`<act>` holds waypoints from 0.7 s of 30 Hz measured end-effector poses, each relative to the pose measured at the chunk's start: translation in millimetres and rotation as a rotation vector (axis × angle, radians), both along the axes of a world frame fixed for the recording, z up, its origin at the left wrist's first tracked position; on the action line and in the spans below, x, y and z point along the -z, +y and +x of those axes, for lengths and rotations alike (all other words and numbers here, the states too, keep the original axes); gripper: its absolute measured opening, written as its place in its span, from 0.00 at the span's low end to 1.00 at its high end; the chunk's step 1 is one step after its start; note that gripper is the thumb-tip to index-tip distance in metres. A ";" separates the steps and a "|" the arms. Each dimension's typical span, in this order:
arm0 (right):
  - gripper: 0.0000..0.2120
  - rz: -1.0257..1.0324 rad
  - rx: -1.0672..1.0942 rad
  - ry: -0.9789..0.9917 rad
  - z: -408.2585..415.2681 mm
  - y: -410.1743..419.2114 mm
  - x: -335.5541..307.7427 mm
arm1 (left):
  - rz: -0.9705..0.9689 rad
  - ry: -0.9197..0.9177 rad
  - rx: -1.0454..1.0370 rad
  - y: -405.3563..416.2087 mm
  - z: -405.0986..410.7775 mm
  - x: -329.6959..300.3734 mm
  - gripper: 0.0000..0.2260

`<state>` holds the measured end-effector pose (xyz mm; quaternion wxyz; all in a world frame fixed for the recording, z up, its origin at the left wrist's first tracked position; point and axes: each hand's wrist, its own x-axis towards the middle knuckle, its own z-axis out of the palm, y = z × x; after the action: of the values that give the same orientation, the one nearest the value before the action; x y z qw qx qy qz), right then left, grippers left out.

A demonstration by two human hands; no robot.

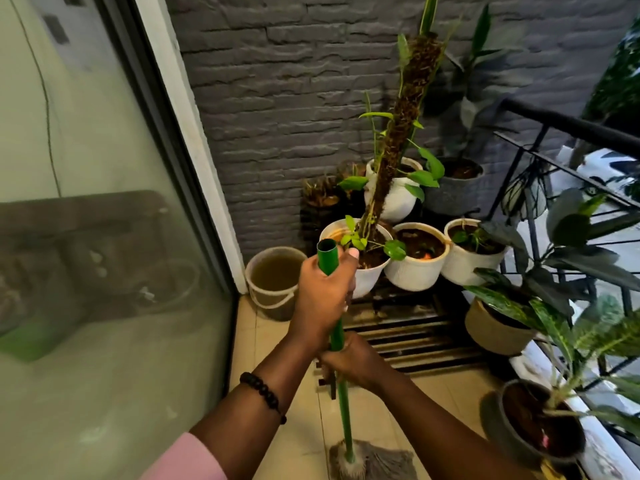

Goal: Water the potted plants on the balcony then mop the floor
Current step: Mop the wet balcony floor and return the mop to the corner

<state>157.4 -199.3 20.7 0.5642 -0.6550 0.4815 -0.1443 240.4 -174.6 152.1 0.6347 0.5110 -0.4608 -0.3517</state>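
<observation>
My left hand [323, 292] gripped the top of the green mop handle [341, 382], fingers wrapped round it just under its open end. My right hand [353, 363] was curled round the handle lower down. The grey mop head [372, 460] rested on the tiled floor [440, 388] near my feet. Ahead, white pots [415, 268] stood clustered on a dark slatted stand [415, 332] by the brick wall [277, 98], with a bucket [273, 282] of murky water in the corner beside the glass door [97, 202].
</observation>
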 end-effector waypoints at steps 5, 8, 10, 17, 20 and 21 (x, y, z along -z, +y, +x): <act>0.16 -0.009 -0.026 0.021 44.2 -35.6 3.4 | 0.067 0.057 -0.083 -40.6 44.7 -2.9 0.17; 0.18 -0.001 -0.014 0.032 84.0 -63.9 4.3 | 0.134 0.093 -0.183 -74.3 87.3 -3.8 0.16; 0.16 -0.004 0.008 0.050 111.8 -77.8 8.2 | 0.146 0.120 -0.221 -91.5 114.4 -1.6 0.15; 0.12 -0.102 -0.079 0.005 190.8 -128.8 -34.4 | 0.021 0.173 -0.394 -146.3 191.4 -51.6 0.15; 0.15 -0.152 -0.073 -0.083 223.5 -152.2 -81.6 | -0.074 0.094 -0.423 -171.2 215.3 -101.2 0.11; 0.17 -0.177 -0.060 -0.105 233.0 -158.2 -96.3 | -0.106 0.066 -0.430 -177.5 221.3 -116.9 0.10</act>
<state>390.5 -357.5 117.0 0.5326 -0.7079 0.4167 -0.2038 461.7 -352.1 268.9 0.7357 0.5517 -0.3382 -0.2001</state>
